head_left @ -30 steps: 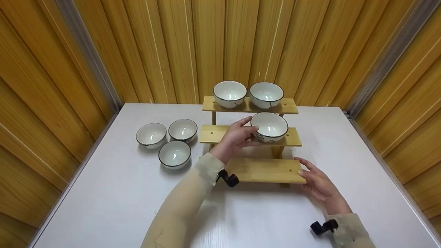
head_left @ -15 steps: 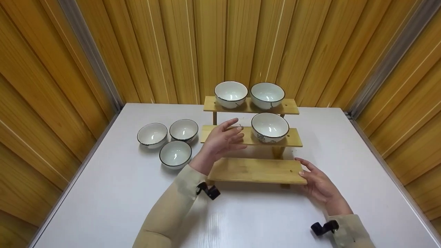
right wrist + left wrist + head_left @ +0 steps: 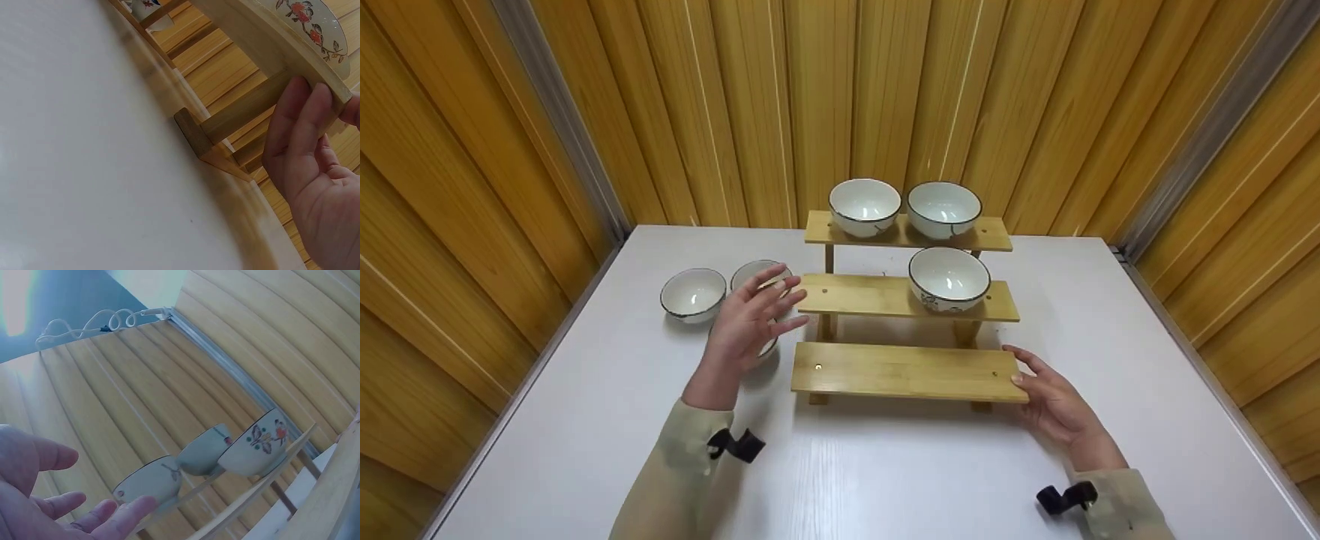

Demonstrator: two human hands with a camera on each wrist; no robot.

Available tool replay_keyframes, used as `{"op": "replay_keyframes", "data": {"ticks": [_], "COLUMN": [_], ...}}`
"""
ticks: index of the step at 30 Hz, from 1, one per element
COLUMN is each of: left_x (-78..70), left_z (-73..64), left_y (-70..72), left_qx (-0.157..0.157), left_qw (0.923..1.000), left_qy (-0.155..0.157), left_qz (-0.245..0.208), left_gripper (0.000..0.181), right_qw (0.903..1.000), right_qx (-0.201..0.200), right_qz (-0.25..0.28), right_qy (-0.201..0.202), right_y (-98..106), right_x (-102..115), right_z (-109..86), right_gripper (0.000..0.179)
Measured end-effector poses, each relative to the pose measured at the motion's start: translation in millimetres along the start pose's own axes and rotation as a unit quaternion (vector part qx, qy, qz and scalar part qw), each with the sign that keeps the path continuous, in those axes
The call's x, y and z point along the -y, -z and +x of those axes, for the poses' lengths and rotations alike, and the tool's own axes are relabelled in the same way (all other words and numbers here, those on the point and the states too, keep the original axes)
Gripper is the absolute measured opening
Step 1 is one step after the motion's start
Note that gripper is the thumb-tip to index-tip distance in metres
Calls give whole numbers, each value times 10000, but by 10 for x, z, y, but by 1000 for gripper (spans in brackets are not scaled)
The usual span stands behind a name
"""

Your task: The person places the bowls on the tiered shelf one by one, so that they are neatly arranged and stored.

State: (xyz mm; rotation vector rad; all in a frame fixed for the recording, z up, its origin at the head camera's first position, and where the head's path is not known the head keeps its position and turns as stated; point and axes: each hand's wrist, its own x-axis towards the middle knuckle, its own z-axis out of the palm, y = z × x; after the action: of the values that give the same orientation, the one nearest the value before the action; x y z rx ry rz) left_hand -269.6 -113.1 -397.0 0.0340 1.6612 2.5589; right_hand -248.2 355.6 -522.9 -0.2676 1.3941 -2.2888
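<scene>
White tbl (image 3: 900, 480) holds 3-tier rack (image 3: 859, 295). Looks approx. half done: 3 shelved bowls (image 3: 949, 283) upright (2 top, 1 mid R); 3 loose bowls (image 3: 693, 294) on tbl L of rack, presumably still to do. R hand (image 3: 1054, 405) pinches R end of bottom plank (image 3: 907, 373); L hand (image 3: 750, 322) spread, nothing held, over loose bowls. Mat'ls: rack grained wood, flat tiers; bowls round, glossy white, dark-rimmed, shelved ones w/ painted sprigs outside.

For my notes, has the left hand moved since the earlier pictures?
Yes, the left hand moved leftward, away from the middle shelf, toward the tabletop bowls.
</scene>
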Motion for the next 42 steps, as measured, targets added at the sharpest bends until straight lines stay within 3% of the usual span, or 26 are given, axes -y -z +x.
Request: {"op": "replay_keyframes", "data": {"ticks": [7, 13, 20, 24, 29, 37, 42], "left_x": [-93, -6, 189, 309, 468, 612, 639], "left_z": [-97, -136, -134, -123, -86, -4, 22], "left_y": [566, 1033, 1335, 1421, 1459, 1434, 1425], "left_qx": [-911, -1721, -2344, -2313, -1924, -1592, -1478], "left_qw": [9944, 9822, 9656, 9625, 9683, 9783, 9798], "left_qy": [-150, 96, 339, 673, 1051, 955, 969], "left_qz": [508, 752, 1075, 1247, 1196, 921, 940], "left_gripper": [41, 37, 53, 59, 67, 73, 72], "right_qw": [10000, 9999, 9998, 9999, 10000, 10000, 10000], "right_qx": [7, 136, 184, 91, 19, -67, -74], "right_qz": [27, 53, 12, -47, -61, -19, 55], "right_qy": [-22, 21, 6, -6, 16, 32, 21], "right_y": [-1, 1, 1, 0, 1, -4, -7], "right_x": [0, 5, 8, 7, -3, -16, -12], "right_z": [-14, -9, -6, -8, -5, 4, -4], "right_gripper": [45, 46, 47, 47, 47, 47, 47]}}
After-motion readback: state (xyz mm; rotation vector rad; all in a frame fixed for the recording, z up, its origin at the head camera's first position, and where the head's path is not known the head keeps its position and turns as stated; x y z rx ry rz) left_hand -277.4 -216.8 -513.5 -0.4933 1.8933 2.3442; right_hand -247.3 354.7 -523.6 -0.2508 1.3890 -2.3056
